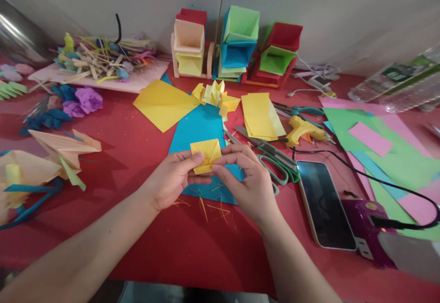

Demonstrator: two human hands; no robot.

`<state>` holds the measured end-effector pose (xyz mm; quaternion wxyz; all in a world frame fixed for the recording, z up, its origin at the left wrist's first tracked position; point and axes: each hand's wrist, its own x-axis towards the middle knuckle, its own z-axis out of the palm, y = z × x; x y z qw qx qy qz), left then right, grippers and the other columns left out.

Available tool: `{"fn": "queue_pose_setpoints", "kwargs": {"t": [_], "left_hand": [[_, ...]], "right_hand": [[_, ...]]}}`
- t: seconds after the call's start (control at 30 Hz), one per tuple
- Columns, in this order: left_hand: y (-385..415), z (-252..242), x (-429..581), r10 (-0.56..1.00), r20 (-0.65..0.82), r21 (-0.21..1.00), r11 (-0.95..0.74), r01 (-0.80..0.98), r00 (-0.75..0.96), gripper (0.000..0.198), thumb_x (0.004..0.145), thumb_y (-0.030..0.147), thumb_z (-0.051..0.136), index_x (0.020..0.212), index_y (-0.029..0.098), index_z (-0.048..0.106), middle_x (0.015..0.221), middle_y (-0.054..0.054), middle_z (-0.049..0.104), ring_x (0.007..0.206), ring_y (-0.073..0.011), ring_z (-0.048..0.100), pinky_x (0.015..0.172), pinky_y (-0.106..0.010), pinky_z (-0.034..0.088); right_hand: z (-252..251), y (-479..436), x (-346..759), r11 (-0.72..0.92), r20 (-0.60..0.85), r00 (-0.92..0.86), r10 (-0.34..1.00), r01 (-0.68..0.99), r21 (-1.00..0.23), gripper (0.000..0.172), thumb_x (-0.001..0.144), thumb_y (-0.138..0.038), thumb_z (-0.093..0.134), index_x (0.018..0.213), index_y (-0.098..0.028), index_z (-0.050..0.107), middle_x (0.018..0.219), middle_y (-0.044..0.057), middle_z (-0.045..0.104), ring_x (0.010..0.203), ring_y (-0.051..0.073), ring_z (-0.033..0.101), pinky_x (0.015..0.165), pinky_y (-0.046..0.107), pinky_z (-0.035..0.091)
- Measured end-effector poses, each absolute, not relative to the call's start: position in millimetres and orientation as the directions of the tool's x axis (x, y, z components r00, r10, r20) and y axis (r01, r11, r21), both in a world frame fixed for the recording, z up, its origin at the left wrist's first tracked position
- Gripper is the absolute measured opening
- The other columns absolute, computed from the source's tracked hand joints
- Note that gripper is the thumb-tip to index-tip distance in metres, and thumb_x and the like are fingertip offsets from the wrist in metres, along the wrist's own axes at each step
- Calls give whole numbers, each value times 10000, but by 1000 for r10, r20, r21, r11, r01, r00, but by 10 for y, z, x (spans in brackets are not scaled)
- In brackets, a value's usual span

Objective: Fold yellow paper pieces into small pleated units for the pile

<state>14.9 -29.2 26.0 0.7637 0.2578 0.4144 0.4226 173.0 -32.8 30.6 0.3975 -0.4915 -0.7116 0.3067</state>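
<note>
On the red worktop (192, 248), a blue sheet (202, 126) lies flat under both hands, with thin yellow paper slivers (215, 206) scattered on its near edge; just right of it lie scissors (273, 161), a dark-screened phone (325, 202) and a yellow glue gun (304, 131), none of them between the hands and the paper; farther back sit a large yellow sheet (163, 103), a cluster of folded yellow pieces (215, 94), a stack of yellow squares (259, 115) and coloured paper boxes (237, 41) against the wall; a plastic bottle (395, 85) at the far right has a green label, its writing too blurred to read; the folded yellow paper (205, 155) is held just above the blue sheet, roughly square with no clear long axis, its creased face turned up toward the camera, its top edge rising slightly to the right; the left hand (173, 179) pinches its left edge between thumb and fingers; the right hand (247, 181) pinches its lower right corner with its fingertips.
</note>
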Motion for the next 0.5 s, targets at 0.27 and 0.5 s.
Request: {"fn": "queue_pose_setpoints", "kwargs": {"t": [0.27,0.5], "left_hand": [[-294,238,149,847,-410,726,527,-442,338,194,802,257,586,943,162,680,958,-76,694,791,-186,663,641,-260,548],[-299,220,149,843,-422,726,534,-433,333,203,793,273,593,935,160,685,957,-77,695,801,-196,661,643,-269,548]], "right_hand": [[322,-326,1682,273,235,-139,962,428,-861,71,775,-188,585,706,-201,594,820,25,612,817,167,584,766,322,457],[326,-334,1696,252,213,-138,967,441,-861,88,778,-184,575,692,-193,586,805,21,616,788,155,584,750,300,456]]}}
